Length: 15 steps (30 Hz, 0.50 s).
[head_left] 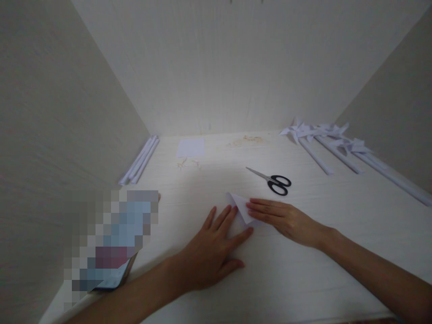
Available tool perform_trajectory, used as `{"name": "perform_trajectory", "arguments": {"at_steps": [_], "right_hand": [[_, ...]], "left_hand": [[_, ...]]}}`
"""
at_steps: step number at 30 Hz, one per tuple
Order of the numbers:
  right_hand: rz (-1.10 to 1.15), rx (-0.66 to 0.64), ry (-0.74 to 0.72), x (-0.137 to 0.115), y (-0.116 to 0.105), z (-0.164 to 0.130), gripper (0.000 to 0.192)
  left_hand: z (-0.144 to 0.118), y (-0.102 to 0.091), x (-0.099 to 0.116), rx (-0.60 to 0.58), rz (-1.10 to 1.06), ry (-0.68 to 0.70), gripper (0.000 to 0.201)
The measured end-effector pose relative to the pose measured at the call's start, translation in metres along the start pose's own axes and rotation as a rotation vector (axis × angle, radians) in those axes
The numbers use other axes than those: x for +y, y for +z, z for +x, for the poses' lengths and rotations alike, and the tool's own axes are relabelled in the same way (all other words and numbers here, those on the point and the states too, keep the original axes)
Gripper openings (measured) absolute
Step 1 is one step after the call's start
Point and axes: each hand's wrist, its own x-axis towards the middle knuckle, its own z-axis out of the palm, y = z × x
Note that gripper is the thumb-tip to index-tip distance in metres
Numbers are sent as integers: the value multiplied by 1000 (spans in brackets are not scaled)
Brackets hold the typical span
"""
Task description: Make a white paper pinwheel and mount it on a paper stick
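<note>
Hands flat, fingers spread: left hand [211, 249], right hand [286, 220] pressing white folded paper [241, 207], seemingly triangular, creased.

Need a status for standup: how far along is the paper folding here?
Done: several paper pinwheels on rolled sticks lie at the right wall. In hand: left hand and right hand press a folded white paper flat on the table. Left: a square sheet and spare rolled sticks lie untouched; scissors lie idle.

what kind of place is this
Probably a home craft corner: a pale desk boxed in by plain walls, with both hands pressing a folded white paper, scissors and finished paper pinwheels nearby.
</note>
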Motion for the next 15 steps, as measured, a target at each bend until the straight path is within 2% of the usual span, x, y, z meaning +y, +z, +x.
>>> {"name": "perform_trajectory", "arguments": {"at_steps": [8, 15], "right_hand": [[-139, -65, -41, -1, 1, 1, 39], [-264, -92, 49, -3, 6, 1, 41]], "left_hand": [[-2, 3, 2, -24, 60, -1, 63], [-3, 6, 2, 35, 139, -34, 62]]}}
